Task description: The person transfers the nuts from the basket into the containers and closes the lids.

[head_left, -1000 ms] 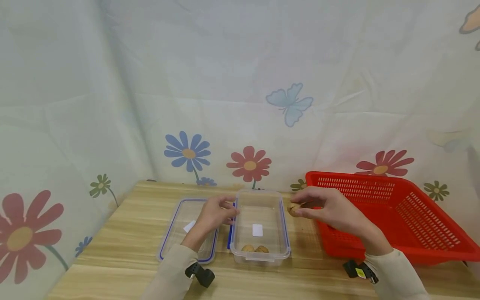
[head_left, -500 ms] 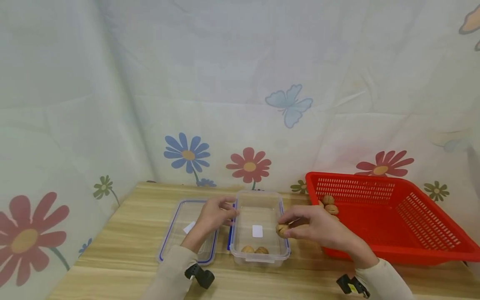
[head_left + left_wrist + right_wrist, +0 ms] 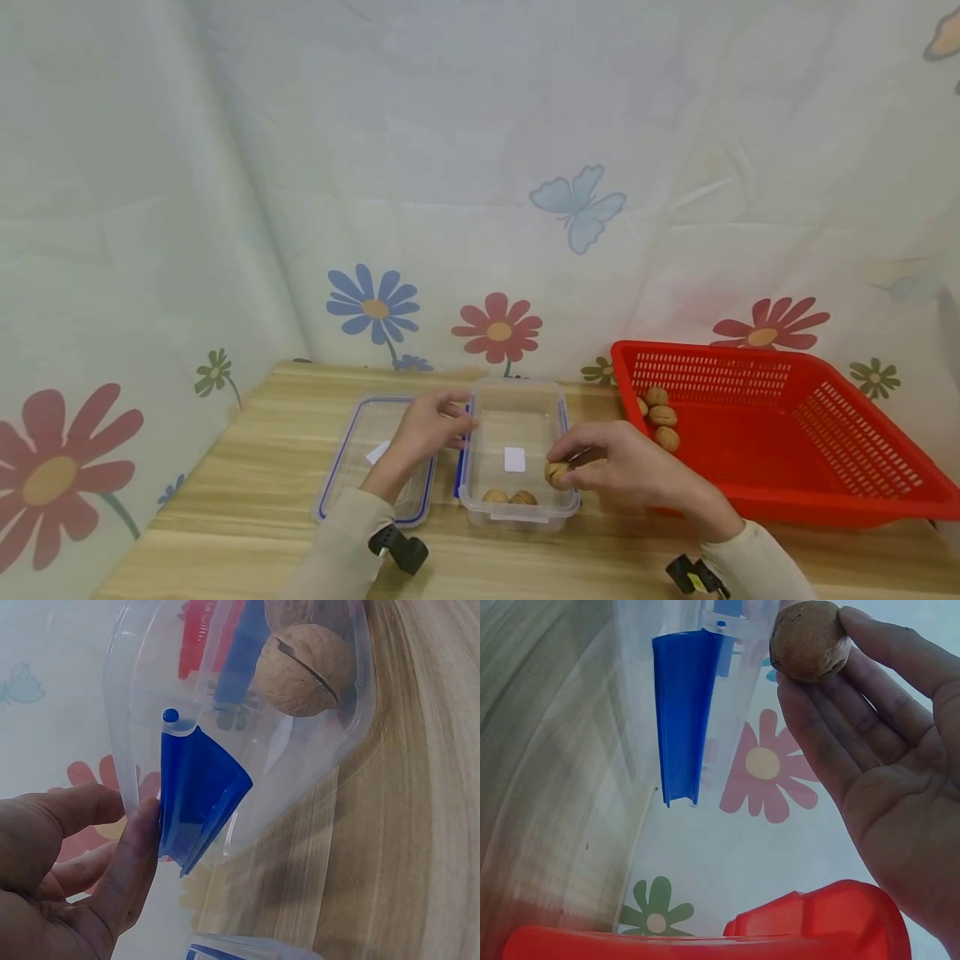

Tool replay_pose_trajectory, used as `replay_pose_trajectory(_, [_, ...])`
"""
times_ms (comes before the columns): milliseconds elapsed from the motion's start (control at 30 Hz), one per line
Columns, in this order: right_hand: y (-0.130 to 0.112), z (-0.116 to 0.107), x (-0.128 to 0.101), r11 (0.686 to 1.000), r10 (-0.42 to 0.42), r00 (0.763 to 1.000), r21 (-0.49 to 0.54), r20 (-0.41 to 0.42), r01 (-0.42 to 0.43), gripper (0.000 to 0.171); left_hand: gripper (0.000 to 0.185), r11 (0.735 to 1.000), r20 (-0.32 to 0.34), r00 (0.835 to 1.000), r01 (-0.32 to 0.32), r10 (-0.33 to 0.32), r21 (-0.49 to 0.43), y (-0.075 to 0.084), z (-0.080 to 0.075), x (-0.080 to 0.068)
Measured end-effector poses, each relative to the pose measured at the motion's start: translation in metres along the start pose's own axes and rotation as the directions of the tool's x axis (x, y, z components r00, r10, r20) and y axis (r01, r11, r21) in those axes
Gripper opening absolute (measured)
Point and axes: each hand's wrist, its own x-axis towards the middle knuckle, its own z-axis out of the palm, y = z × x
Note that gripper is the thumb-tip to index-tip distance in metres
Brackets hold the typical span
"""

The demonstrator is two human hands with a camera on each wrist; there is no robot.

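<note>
While the left hand point(image 3: 429, 431) curls its fingers against the clear tub's point(image 3: 519, 510) left wall, probably to keep it from sliding, the right hand point(image 3: 622, 465) pinches a walnut point(image 3: 557, 473) in its fingertips just over the tub's right rim, near the two walnuts point(image 3: 509, 498) already inside.

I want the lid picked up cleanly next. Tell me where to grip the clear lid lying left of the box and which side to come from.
Grip the lid at its long left edge, coming from the left. It lies flat on the table, so only the raised, blue-trimmed rim gives purchase. The left hand crosses its far right corner, and the clear box crowds its right edge, so the left side is probably easiest.
</note>
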Motion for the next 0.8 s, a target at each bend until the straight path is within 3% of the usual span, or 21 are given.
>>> replay_pose_trajectory(800, [-0.0026,0.008,-0.0016,0.998,0.069,0.992,0.004,0.106,-0.07,0.021,0.047,1.0,0.013,1.0,0.01,-0.01,-0.007,0.0018,0.0001,0.0007])
